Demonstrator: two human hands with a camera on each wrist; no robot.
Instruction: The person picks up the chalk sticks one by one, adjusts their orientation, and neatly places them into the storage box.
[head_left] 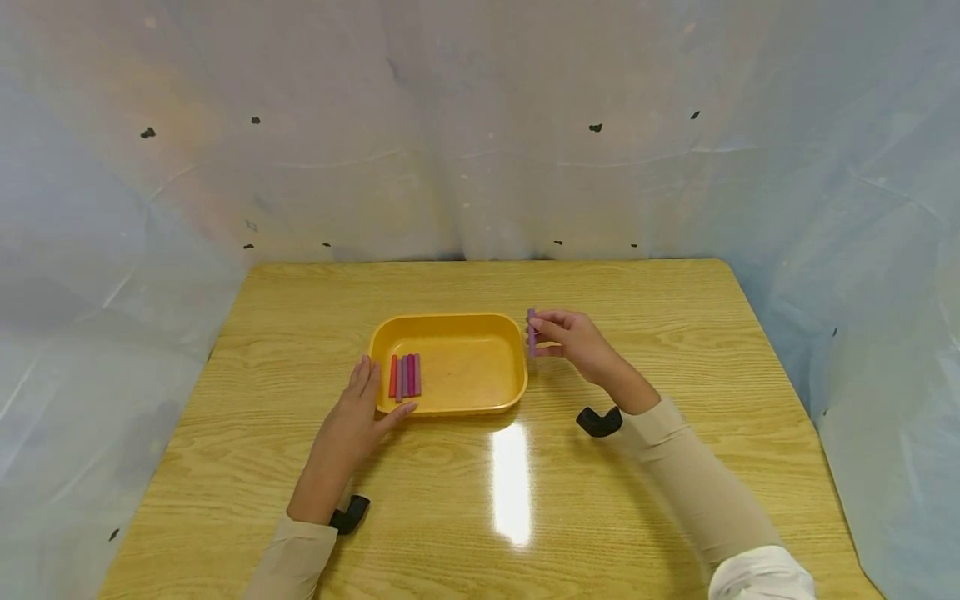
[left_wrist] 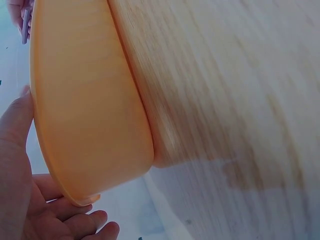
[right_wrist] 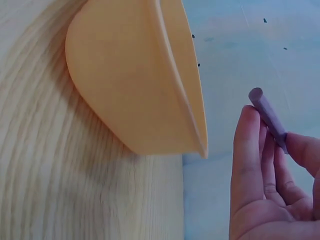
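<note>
A shallow yellow tray (head_left: 480, 404) sits on the wooden table, with several chalk sticks (head_left: 405, 377) lined up side by side at its left end, in orange-red, purple and magenta. My left hand (head_left: 358, 414) holds the tray's near left corner, the thumb on the front rim and the fingers along the left side. Just off the tray's right end, my right hand (head_left: 576, 340) pinches a purple chalk stick (right_wrist: 270, 115) between thumb and fingers. Seen from the right wrist, the stick is raised and apart from the tray wall (right_wrist: 125, 75).
Around the tray spreads the wood-grain table (head_left: 450, 467), its far edge close to a pale plastic sheet (head_left: 480, 167) with small black marks. Similar sheeting hangs at both sides. Black wrist mounts (head_left: 600, 422) sit by both sleeves.
</note>
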